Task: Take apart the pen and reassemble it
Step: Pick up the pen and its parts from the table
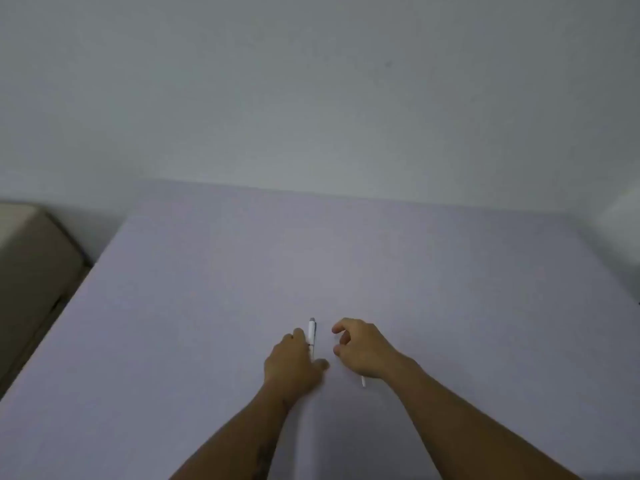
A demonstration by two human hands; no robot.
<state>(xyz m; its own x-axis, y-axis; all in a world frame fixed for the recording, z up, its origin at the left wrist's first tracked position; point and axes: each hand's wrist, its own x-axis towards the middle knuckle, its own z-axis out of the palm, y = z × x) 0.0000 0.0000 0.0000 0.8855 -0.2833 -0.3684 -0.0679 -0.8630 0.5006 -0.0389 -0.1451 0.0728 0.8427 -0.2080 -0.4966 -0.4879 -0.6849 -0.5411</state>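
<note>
A white pen barrel (312,332) with a grey end lies on the pale lilac table (207,306), pointing away from me. My left hand (292,363) rests on the table with its fingers against the barrel's near part, which it hides. My right hand (360,348) hovers just right of the barrel, fingers curled and apart, with nothing visibly held between them. A thin white pen part (363,381) pokes out from under the right wrist, lying on the table.
The table ends at a grey wall (311,98) at the back. A beige piece of furniture (31,271) stands beyond the table's left edge. A white object (623,216) sits at the far right corner.
</note>
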